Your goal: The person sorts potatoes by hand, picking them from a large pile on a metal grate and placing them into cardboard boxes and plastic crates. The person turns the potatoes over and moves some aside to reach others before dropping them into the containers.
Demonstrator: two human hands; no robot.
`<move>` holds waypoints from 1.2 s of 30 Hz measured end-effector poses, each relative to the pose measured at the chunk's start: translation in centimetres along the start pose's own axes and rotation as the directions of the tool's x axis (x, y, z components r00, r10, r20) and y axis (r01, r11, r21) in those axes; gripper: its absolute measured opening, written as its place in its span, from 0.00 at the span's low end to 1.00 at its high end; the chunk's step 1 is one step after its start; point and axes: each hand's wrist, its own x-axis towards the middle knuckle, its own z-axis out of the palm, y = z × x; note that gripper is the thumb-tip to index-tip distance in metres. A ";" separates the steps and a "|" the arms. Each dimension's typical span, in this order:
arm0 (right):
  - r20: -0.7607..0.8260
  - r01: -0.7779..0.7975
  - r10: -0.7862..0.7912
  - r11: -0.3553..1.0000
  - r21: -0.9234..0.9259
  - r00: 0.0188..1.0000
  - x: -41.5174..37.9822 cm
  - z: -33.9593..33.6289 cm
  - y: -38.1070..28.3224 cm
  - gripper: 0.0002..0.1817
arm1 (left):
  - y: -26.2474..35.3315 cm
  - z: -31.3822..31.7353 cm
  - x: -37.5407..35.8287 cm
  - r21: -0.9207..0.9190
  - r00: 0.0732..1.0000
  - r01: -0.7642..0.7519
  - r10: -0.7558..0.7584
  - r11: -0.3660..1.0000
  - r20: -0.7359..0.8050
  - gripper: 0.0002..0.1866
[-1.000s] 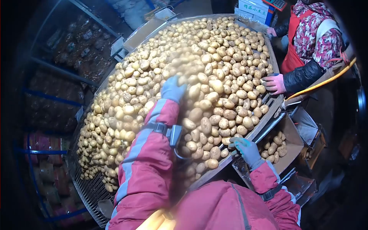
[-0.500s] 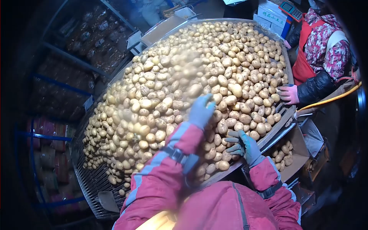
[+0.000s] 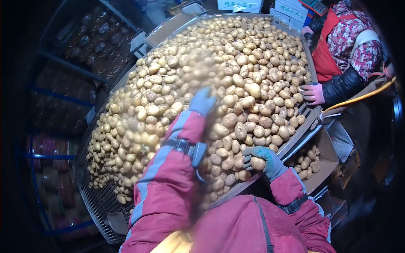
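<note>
A broad heap of potatoes (image 3: 261, 88) covers a slatted metal table (image 3: 101, 211) in front of me. My right hand (image 3: 270, 162), in a grey-green glove, is at the near right edge with its fingers curled round a potato (image 3: 257, 163). My left hand (image 3: 202, 102), in a blue-grey glove, reaches over the middle of the heap and is close to or touching potatoes there. Blur hides its fingertips, so whether it grips one cannot be made out.
Below the table's right edge stands a cardboard box (image 3: 322, 168) with potatoes in it. Across from it, a co-worker's pink-gloved hand (image 3: 313, 93) rests at the edge. A yellow hose (image 3: 358, 99) runs nearby. White printed boxes (image 3: 291, 12) stand at the back.
My left hand has moved farther over the heap and to the left. My right hand, open before, has closed round a potato. The view has shifted slightly.
</note>
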 end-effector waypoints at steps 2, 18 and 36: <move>-0.052 -0.017 0.019 0.999 0.032 0.998 -0.9 -0.2 0.1 0.19 | 4.2 -0.9 0.1 0.268 0.992 0.054 -0.083 0.962 0.097 0.29; 0.023 0.180 -0.183 0.920 -0.348 0.983 -4.4 -0.4 -0.1 0.19 | 9.1 -4.4 -8.8 0.063 0.996 -0.076 0.078 0.995 -0.032 0.28; -0.045 0.123 -0.116 0.961 0.246 0.992 -11.1 -2.2 -1.7 0.28 | 22.0 0.5 -15.7 -0.659 0.713 0.536 0.136 0.528 0.688 0.34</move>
